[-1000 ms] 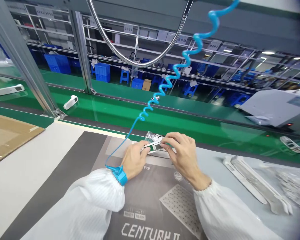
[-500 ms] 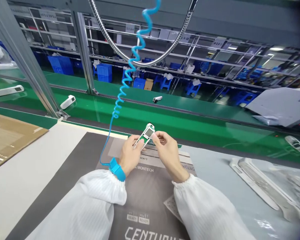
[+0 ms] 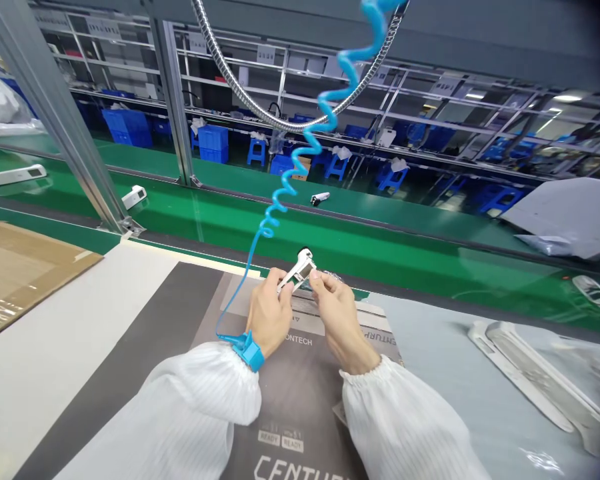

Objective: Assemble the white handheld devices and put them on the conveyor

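A white handheld device (image 3: 304, 259), shaped like a thermometer with a small grey screen and a dark round end, is held up just above the far edge of the work mat. My left hand (image 3: 270, 310) is closed around its lower part, thumb on the near side. Pressed against the device beside the screen are the thumb and fingers of my right hand (image 3: 337, 308), also closed. My fingers hide much of the lower body. A blue strap (image 3: 250, 351) circles my left wrist, tied to a coiled blue cord (image 3: 300, 160).
Beyond the mat (image 3: 300, 393) runs a green conveyor belt (image 3: 220, 217), carrying a white device (image 3: 135, 196). White shell parts (image 3: 523, 373) lie on the right. Cardboard (image 3: 30, 267) lies at left, near a metal post (image 3: 75, 120). A metal hose (image 3: 240, 97) hangs ahead.
The device has turned in my hands, so its green circuit board no longer shows and its white side does. My left hand has shifted slightly right, and the coiled cord has swung right.
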{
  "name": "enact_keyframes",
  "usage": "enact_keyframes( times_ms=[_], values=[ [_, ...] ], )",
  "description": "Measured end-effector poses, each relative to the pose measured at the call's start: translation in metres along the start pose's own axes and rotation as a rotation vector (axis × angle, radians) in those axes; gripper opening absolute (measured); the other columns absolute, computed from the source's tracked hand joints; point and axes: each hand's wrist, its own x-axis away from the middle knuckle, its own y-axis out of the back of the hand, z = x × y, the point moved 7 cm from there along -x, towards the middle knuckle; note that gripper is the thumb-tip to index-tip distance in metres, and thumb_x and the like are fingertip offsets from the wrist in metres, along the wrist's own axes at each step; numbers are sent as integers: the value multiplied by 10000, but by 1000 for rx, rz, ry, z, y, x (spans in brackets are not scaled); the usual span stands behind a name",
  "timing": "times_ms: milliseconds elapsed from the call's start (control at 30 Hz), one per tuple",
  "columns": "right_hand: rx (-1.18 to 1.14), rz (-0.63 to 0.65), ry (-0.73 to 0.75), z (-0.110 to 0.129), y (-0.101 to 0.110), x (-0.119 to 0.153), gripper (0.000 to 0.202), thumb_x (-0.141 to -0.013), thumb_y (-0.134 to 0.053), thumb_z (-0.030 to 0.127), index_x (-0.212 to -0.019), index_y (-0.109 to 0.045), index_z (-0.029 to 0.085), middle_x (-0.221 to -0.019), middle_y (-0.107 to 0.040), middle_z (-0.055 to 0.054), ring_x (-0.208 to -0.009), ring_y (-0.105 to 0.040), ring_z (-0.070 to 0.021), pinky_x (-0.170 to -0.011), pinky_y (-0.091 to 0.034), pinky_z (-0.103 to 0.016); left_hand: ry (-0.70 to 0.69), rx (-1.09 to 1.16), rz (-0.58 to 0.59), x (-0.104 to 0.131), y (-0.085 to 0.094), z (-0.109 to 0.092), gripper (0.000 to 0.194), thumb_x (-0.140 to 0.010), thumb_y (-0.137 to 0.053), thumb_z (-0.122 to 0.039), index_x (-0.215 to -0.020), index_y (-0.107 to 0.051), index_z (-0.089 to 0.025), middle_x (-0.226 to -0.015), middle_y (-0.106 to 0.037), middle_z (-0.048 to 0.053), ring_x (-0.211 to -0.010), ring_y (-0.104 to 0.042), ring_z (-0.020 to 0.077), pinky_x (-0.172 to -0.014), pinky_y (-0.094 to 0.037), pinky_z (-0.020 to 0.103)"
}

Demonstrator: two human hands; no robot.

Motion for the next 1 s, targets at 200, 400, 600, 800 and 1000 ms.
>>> enact_keyframes(
  times_ms=[200, 400, 600, 800, 1000],
  values=[
    [219, 24, 65, 4, 20, -13, 396, -858, -546, 561, -860, -671, 186, -803, -668, -40, -721, -550, -180, -680, -404, -297, 66, -199, -134, -2, 7, 7, 127, -922, -454, -214, -991, -560, -217, -888, -695, 66, -812, -645, 237, -719, -405, 314],
    [800, -63, 133, -8, 64, -28, 183, -769, -652, 321, -640, -589, 207, -705, -649, -55, -776, -583, -233, -752, -372, -344, 231, -274, -191, -6, 29, 19, 169, -906, -478, -303, -1019, -568, -217, -843, -716, 79, -829, -670, 278, -695, -420, 327],
    [1234, -126, 174, 9, 139, -26, 189, -925, -502, 370, -979, -637, 249, -963, -675, -32, -936, -605, -187, -830, -388, -310, 277, -145, -159, -11, 28, 31, 234, -859, -508, -429, -1008, -549, -254, -760, -714, 41, -805, -677, 301, -724, -437, 378],
    [1427, -222, 1, 18, 278, -26, 267, -798, -574, 108, -1004, -702, 220, -1178, -613, -151, -1100, -519, -298, -847, -391, -414, 300, -55, -126, -9, 23, 30, 287, -850, -513, -453, -1047, -562, -250, -724, -700, 26, -763, -673, 289, -723, -462, 396],
    [1333, -135, -51, 25, 306, -40, 25, -786, -665, 204, -774, -685, 214, -1009, -688, -108, -1065, -553, -290, -853, -416, -382, 330, 238, 9, -9, 7, 29, 398, -770, -640, -543, -967, -646, -196, -726, -663, 15, -690, -621, 198, -653, -484, 311]
  ],
)
